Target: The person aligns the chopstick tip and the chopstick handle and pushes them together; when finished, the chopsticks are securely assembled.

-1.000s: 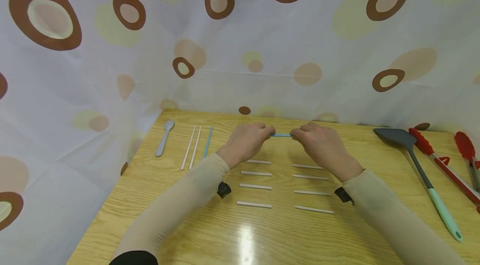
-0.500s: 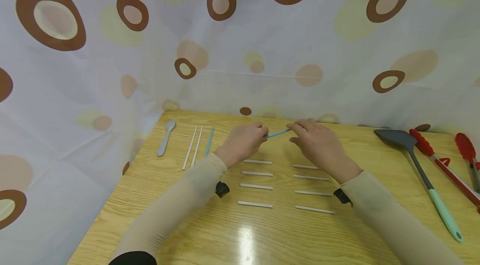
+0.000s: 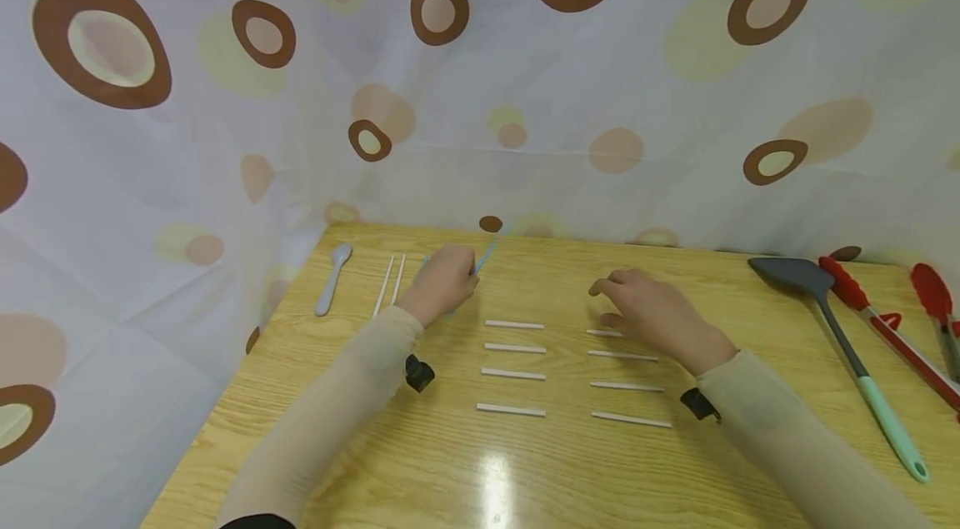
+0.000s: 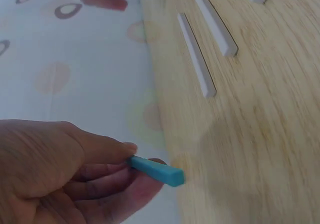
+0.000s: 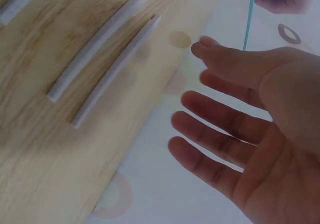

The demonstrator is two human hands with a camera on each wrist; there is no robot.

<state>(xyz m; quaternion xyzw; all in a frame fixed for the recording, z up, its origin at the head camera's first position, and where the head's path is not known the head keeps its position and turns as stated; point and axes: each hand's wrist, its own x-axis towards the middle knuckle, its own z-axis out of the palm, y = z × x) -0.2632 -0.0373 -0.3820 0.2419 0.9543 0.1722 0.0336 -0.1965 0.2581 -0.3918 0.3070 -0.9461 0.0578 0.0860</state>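
Note:
My left hand [image 3: 444, 283] pinches a blue chopstick [image 3: 487, 256] between thumb and fingers, above the back left of the table. In the left wrist view the square end of this chopstick [image 4: 159, 172] sticks out past the fingertips. Beneath and behind that hand lies a second blue chopstick [image 3: 425, 260], mostly hidden, beside two white chopsticks [image 3: 382, 286]. My right hand [image 3: 660, 316] hovers over the top of the right column of white sticks [image 3: 622, 355]. Its fingers are spread and relaxed, holding nothing, as the right wrist view shows. Another column of white sticks [image 3: 514, 348] lies between the hands.
A grey spoon [image 3: 332, 279] rests at the table's left edge. On the right lie a dark spatula [image 3: 832, 312] with a mint handle and red-tipped tongs [image 3: 892, 333], with another red-headed utensil [image 3: 932, 296] beyond. A patterned curtain [image 3: 547, 96] hangs behind the wooden table [image 3: 405, 446].
Both hands held the blue chopstick; the right hand has let go and drawn slightly back. The left hand has carried it leftward and turned it from level to slanting.

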